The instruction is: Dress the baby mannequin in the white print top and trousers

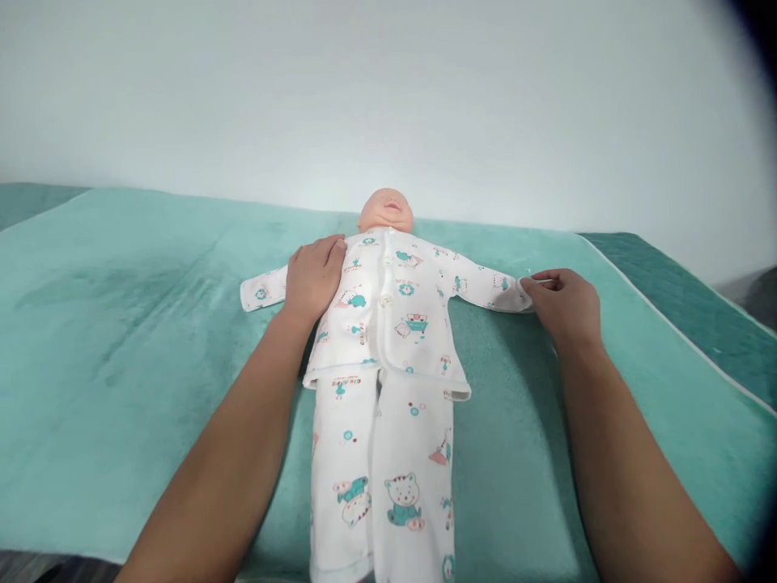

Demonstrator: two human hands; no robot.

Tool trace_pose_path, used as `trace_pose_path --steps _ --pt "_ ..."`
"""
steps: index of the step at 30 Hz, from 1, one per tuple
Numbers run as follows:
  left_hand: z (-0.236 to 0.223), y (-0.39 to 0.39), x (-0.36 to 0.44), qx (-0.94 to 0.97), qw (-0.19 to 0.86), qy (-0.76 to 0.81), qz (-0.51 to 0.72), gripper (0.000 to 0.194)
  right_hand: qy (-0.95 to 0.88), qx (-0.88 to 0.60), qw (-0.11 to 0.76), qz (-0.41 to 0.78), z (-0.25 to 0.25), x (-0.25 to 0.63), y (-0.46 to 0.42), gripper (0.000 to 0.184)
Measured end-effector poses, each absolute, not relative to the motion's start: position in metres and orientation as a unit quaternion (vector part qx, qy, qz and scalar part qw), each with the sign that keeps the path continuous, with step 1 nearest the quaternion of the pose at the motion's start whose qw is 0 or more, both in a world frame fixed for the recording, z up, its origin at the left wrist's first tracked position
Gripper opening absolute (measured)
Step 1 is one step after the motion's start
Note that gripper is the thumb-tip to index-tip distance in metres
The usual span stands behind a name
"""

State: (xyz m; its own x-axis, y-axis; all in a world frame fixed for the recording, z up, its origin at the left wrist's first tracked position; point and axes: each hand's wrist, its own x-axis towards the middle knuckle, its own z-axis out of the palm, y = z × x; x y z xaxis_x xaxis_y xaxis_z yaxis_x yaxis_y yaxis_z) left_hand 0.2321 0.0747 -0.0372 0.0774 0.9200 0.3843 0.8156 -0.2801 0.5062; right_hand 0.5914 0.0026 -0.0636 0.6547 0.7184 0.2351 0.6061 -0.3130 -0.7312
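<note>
A baby doll [387, 209] lies on its back on a teal blanket [121, 324], its head pointing away from me. It wears a white printed top [394, 308] and matching trousers [382, 478]. My left hand [312, 275] rests flat on the doll's shoulder and upper chest, fingers together and stretched out. My right hand [564, 304] pinches the cuff of the sleeve [491, 290] that stretches out to the right. The other sleeve [262, 290] lies spread out to the left, beyond my left hand.
The teal blanket covers a wide flat surface that runs to a plain white wall [388, 97] at the back. A darker quilted green cover [685, 300] shows beyond the blanket's right edge.
</note>
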Motion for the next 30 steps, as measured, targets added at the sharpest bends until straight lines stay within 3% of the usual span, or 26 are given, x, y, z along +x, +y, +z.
trace_pose_path --steps 7,11,18,23,30 --pt "-0.073 0.044 0.164 0.723 -0.053 0.658 0.204 0.063 -0.439 -0.820 0.365 0.036 -0.076 0.589 0.002 0.034" --pt "-0.081 0.023 0.124 0.721 -0.063 0.674 0.150 0.063 -0.442 -0.839 0.316 0.040 -0.085 0.590 0.001 0.036" --pt "-0.081 0.013 0.107 0.696 -0.057 0.700 0.147 0.058 -0.435 -0.848 0.301 0.024 -0.085 0.593 -0.005 0.039" --pt "-0.081 0.020 0.102 0.685 -0.042 0.711 0.155 0.069 -0.446 -0.834 0.323 -0.019 -0.087 0.592 -0.010 0.038" --pt "-0.082 0.023 0.111 0.659 -0.065 0.725 0.189 0.064 -0.558 -0.708 0.428 -0.062 -0.085 0.550 -0.068 0.039"
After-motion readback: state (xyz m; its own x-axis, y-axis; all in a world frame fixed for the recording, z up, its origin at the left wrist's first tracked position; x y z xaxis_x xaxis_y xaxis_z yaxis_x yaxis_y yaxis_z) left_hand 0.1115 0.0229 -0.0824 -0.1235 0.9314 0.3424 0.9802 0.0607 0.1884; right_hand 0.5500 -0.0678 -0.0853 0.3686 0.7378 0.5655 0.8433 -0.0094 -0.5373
